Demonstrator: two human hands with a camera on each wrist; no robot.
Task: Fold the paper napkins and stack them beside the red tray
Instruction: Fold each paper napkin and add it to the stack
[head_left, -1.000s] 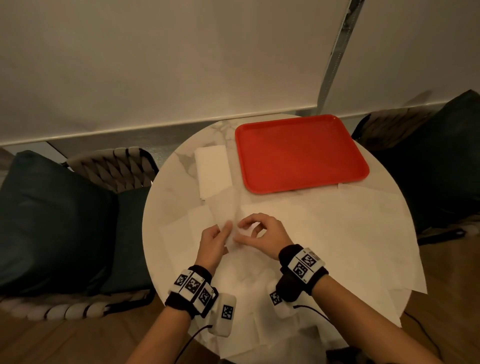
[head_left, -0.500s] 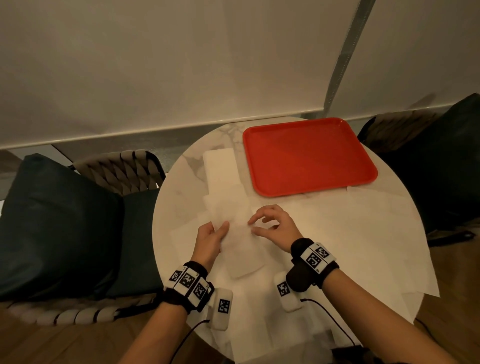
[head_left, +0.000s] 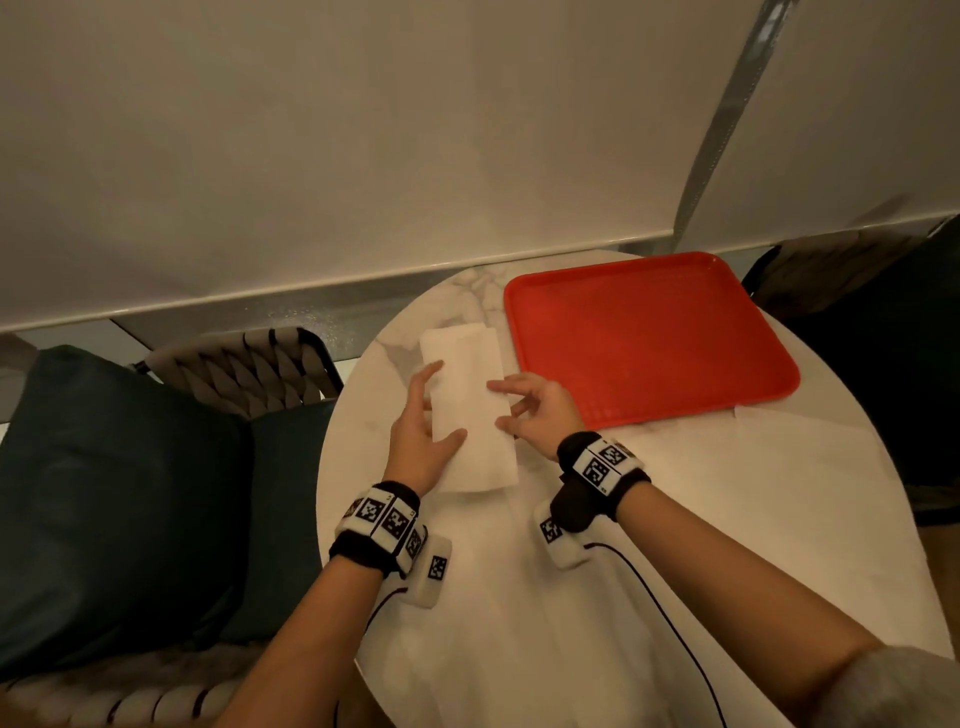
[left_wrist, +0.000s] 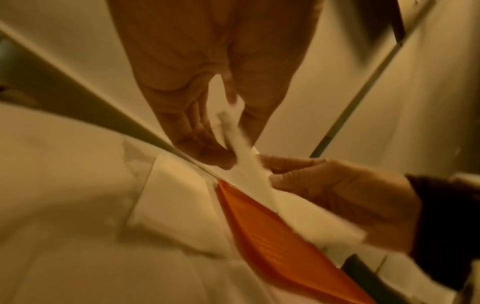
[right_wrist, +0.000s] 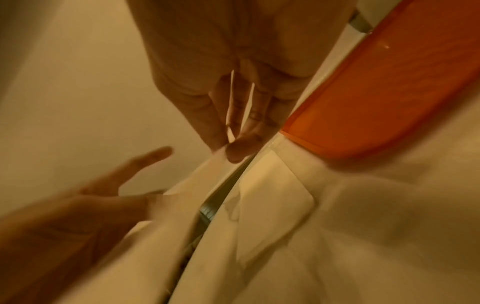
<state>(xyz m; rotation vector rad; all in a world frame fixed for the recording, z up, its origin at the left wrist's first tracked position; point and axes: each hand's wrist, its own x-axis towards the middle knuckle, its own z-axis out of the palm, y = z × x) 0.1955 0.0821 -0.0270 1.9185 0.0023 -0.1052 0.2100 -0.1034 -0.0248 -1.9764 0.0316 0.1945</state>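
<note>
Now both hands hold a folded napkin (head_left: 470, 415), a soft white paper rectangle: the left hand (head_left: 421, 431) pinches its left edge, the right hand (head_left: 540, 410) its right, above the folded stack (head_left: 457, 338) lying just left of the glossy red tray (head_left: 649, 338) on the round marble table (head_left: 675, 519).

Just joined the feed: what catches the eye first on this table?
The red tray at the far right of the round marble table stands out. Just left of it, both hands hold a folded white napkin above the stack: the left hand along its left edge, the right hand pinching its right edge.
</note>
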